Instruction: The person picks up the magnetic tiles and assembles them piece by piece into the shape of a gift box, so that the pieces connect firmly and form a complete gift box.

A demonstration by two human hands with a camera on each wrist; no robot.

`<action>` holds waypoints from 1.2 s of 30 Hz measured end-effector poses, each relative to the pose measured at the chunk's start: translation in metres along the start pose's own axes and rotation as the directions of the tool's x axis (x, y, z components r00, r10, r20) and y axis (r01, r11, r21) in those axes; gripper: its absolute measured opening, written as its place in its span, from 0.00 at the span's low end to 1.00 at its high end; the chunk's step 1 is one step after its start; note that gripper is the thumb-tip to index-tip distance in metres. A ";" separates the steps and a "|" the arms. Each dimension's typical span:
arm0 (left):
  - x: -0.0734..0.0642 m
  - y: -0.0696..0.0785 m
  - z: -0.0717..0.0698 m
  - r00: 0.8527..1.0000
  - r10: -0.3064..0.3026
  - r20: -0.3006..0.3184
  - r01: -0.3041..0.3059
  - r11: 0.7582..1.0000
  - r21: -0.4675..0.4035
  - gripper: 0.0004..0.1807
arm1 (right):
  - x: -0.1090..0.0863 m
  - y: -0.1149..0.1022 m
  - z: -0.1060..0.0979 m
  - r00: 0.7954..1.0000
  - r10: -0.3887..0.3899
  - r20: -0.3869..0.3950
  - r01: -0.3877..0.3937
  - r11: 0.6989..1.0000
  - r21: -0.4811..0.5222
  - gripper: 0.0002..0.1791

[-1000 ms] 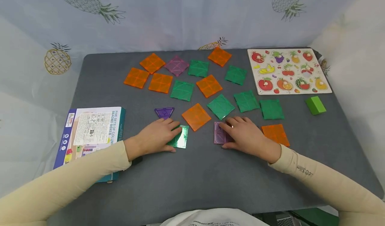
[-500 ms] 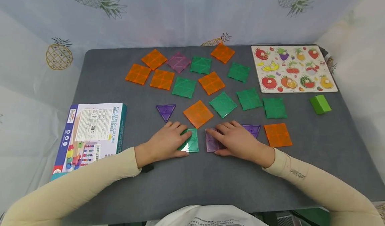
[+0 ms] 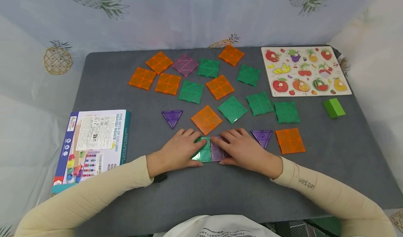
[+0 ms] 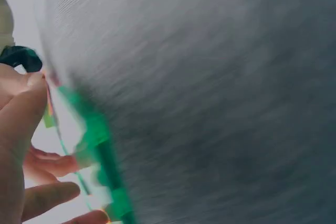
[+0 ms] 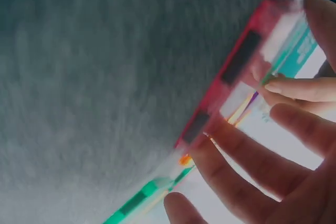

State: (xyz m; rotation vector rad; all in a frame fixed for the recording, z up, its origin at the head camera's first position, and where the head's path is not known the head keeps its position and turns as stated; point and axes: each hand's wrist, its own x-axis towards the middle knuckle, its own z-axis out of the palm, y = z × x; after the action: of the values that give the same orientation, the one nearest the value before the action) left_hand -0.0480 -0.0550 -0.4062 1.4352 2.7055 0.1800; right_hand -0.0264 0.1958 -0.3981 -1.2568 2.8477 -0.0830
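Note:
Flat on the table lie a green square magnetic tile [image 3: 205, 153] and a light purple square magnetic tile [image 3: 216, 154], meeting edge to edge. My left hand [image 3: 178, 149] pinches the green one between thumb and fingers at its near and far edges. The purple one is held the same way by my right hand [image 3: 247, 150], which covers its right part. In the right wrist view that tile's edge [image 5: 227, 74] looks pinkish red. A dark purple triangle tile [image 3: 172, 118] lies beyond my left hand, and another triangle tile [image 3: 262, 137] lies beside my right.
Several orange [image 3: 206, 119] and green square tiles [image 3: 232, 109] are spread behind the hands, with one purple square tile [image 3: 185, 65] among them. A fruit puzzle board [image 3: 306, 72] and a green block [image 3: 334, 108] sit at right. A boxed set [image 3: 94, 135] lies at left.
Both hands have slid inward, bringing the green and purple square tiles from apart to touching. Moving left, the right hand has uncovered the triangle tile beside it.

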 end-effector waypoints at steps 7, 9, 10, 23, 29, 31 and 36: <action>0.030 -0.017 -0.014 0.967 -0.233 -0.101 0.215 0.964 -0.157 0.34 | 0.018 0.038 -0.018 0.955 0.296 -0.006 -0.295 0.954 0.054 0.34; 0.039 -0.021 -0.014 0.952 -0.296 -0.074 0.281 0.945 -0.165 0.37 | 0.024 0.050 -0.019 0.925 0.378 0.034 -0.379 0.924 0.053 0.36; 0.043 -0.022 -0.012 0.948 -0.315 -0.053 0.303 0.940 -0.158 0.39 | 0.027 0.054 -0.020 0.913 0.404 0.058 -0.407 0.911 0.058 0.38; 0.057 -0.026 -0.006 0.938 -0.344 -0.038 0.335 0.930 -0.154 0.41 | 0.047 0.067 -0.013 0.875 0.458 0.155 -0.473 0.878 0.074 0.41; 0.052 -0.036 -0.012 0.952 -0.304 0.034 0.304 0.931 -0.204 0.40 | 0.049 0.077 -0.019 0.918 0.366 0.155 -0.393 0.894 0.215 0.41; 0.048 -0.040 -0.015 0.960 -0.275 0.054 0.280 0.937 -0.209 0.39 | 0.048 0.081 -0.019 0.948 0.282 0.147 -0.312 0.913 0.262 0.44; 0.038 -0.049 -0.022 0.973 -0.216 0.076 0.228 0.943 -0.243 0.39 | 0.047 0.085 -0.017 0.988 0.054 0.143 -0.099 0.939 0.329 0.47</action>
State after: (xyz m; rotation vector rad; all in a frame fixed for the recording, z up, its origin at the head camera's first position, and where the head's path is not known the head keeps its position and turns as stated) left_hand -0.1126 -0.0522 -0.3917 1.0447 2.6628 0.4471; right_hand -0.1213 0.2192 -0.3867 -1.0384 2.6199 -0.4460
